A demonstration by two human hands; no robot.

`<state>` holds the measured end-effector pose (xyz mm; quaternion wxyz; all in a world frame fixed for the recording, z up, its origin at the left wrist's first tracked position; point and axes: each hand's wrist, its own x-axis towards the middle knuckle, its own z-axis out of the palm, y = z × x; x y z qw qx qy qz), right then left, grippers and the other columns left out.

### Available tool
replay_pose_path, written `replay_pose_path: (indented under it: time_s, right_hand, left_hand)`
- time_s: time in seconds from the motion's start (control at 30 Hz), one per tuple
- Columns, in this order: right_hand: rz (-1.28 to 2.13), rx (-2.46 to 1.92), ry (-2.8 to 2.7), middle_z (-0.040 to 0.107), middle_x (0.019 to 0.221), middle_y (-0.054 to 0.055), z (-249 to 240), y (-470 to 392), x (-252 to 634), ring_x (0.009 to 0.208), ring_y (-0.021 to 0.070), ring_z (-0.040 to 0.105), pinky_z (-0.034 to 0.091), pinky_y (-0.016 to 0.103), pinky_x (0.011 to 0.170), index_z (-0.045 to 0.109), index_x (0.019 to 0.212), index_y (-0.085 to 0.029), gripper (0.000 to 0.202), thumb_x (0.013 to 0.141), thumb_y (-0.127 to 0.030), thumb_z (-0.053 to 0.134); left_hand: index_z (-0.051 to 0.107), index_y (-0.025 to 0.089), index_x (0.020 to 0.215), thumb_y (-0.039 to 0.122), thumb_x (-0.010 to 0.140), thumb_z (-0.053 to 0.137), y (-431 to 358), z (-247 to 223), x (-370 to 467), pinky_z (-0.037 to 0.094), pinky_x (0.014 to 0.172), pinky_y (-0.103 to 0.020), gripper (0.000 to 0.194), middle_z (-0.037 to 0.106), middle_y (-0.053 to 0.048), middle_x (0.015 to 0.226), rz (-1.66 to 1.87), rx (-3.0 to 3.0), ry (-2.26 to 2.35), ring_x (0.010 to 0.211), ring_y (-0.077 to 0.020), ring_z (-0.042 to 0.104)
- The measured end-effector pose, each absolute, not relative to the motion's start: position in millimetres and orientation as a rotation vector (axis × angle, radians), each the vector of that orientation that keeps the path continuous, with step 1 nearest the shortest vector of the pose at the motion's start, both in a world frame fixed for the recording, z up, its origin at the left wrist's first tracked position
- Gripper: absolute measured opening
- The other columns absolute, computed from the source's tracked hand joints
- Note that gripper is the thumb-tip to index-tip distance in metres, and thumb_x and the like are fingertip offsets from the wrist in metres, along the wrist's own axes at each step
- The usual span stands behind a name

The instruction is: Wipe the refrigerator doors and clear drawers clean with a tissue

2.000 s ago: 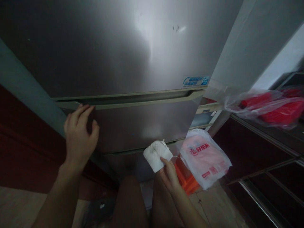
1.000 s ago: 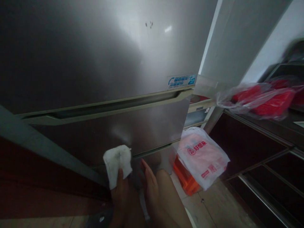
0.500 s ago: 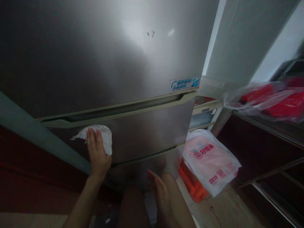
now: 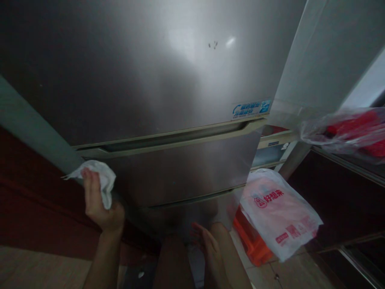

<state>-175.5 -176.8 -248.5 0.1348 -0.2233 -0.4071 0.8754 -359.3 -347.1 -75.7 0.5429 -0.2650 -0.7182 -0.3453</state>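
My left hand (image 4: 99, 208) grips a crumpled white cloth (image 4: 106, 176), its fingers bent over it. Hand and cloth are at the left edge of the refrigerator (image 4: 183, 170), level with the middle drawer front; whether they touch the edge is hard to tell. A thin corner of the cloth sticks out to the left. Low in front of the bottom drawer, beside my knee, my right hand (image 4: 209, 243) is held with fingers extended and nothing in it. The upper door has a blue-printed sticker (image 4: 251, 108) near its lower right corner.
An orange crate (image 4: 252, 241) with a white plastic bag (image 4: 279, 212) over it stands on the floor to the right. Clear plastic with red contents (image 4: 355, 128) juts out above. Dark cabinets (image 4: 339, 192) line the right; a reddish-brown panel (image 4: 33, 200) is at the left.
My left hand has moved the cloth leftward, from the middle drawer's front to the refrigerator's left edge. The view has shifted a little left. My right hand stays by the knee.
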Motion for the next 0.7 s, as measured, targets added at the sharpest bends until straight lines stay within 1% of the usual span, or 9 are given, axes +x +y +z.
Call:
replay_pose_path:
  time_s: [0.1,0.13,0.27,0.3,0.37,0.47,0.53,0.6,0.7]
  right_hand:
    - [2.549,-0.651,-1.181,0.072,0.111,0.013,-245.5,-178.1,-177.5,0.1,0.0297,0.068,0.052,0.046,0.09,0.078,0.096,-0.024,0.054,0.065,-0.067,0.071]
    - [2.551,-0.643,-1.183,0.072,0.112,0.013,-243.8,-179.0,-177.9,0.1,0.0297,0.068,0.052,0.046,0.091,0.077,0.097,-0.023,0.055,0.065,-0.067,0.071]
    - [2.556,-0.616,-1.225,0.072,0.114,0.014,-238.4,-180.9,-175.5,0.1,0.0298,0.068,0.052,0.046,0.09,0.077,0.1,-0.022,0.056,0.066,-0.067,0.071]
    - [2.546,-0.621,-1.235,0.072,0.113,0.014,-238.5,-180.7,-174.3,0.099,0.0296,0.069,0.052,0.046,0.09,0.077,0.1,-0.022,0.056,0.068,-0.067,0.07]
    - [2.521,-0.636,-1.244,0.072,0.112,0.014,-241.7,-179.6,-172.1,0.098,0.0291,0.069,0.052,0.046,0.09,0.076,0.1,-0.021,0.055,0.07,-0.066,0.068]
    - [2.513,-0.648,-1.216,0.073,0.111,0.014,-250.1,-178.0,-170.7,0.095,0.0292,0.07,0.052,0.046,0.09,0.077,0.098,-0.02,0.057,0.067,-0.067,0.07]
    - [2.526,-0.649,-1.208,0.073,0.11,0.015,-253.9,-177.9,-170.9,0.094,0.0296,0.07,0.052,0.046,0.089,0.077,0.099,-0.019,0.059,0.067,-0.068,0.07]
    - [2.529,-0.648,-1.223,0.072,0.111,0.015,-253.7,-178.8,-171.5,0.094,0.0293,0.07,0.052,0.046,0.089,0.076,0.1,-0.018,0.058,0.069,-0.067,0.069]
    - [2.53,-0.632,-1.241,0.073,0.11,0.015,-249.0,-181.4,-171.9,0.094,0.0292,0.07,0.053,0.045,0.087,0.076,0.099,-0.02,0.056,0.069,-0.066,0.069]
  left_hand:
    - [0.037,0.026,0.148,0.024,0.098,0.039,-353.5,-71.7,-372.6,0.026,0.12,-0.05,0.05,0.038,0.001,0.155,-0.851,-0.563,-1.699,0.142,-0.0283,0.034]
    - [0.035,0.025,0.148,0.025,0.099,0.038,-353.0,-72.5,-379.1,0.025,0.12,-0.049,0.05,0.035,0.0,0.156,-0.855,-0.568,-1.735,0.143,-0.028,0.032]
    - [0.027,0.014,0.151,0.033,0.1,0.036,-345.0,-79.1,-401.5,0.017,0.122,-0.05,0.055,0.021,-0.012,0.16,-0.815,-0.607,-1.794,0.148,-0.0287,0.016]
    - [0.027,0.013,0.151,0.035,0.1,0.037,-342.9,-80.2,-404.4,0.015,0.122,-0.05,0.057,0.02,-0.013,0.16,-0.812,-0.611,-1.772,0.148,-0.0291,0.015]
    - [0.028,0.014,0.151,0.037,0.1,0.036,-338.9,-81.3,-407.2,0.014,0.122,-0.05,0.056,0.021,-0.011,0.16,-0.834,-0.619,-1.719,0.148,-0.0295,0.015]
    - [0.031,0.016,0.15,0.035,0.1,0.037,-332.4,-81.4,-406.2,0.012,0.122,-0.05,0.054,0.022,-0.008,0.161,-0.926,-0.622,-1.673,0.148,-0.0288,0.015]
    - [0.033,0.014,0.149,0.031,0.099,0.038,-326.2,-81.8,-403.5,0.012,0.122,-0.048,0.053,0.023,-0.01,0.16,-1.002,-0.603,-1.661,0.148,-0.0272,0.015]
    - [0.034,0.013,0.148,0.028,0.098,0.038,-318.3,-83.0,-399.3,0.012,0.122,-0.048,0.053,0.023,-0.012,0.159,-1.037,-0.583,-1.676,0.148,-0.0258,0.015]
    - [0.035,0.015,0.148,0.026,0.098,0.036,-304.3,-86.6,-389.9,0.012,0.122,-0.047,0.052,0.024,-0.012,0.16,-1.035,-0.6,-1.723,0.148,-0.0246,0.014]
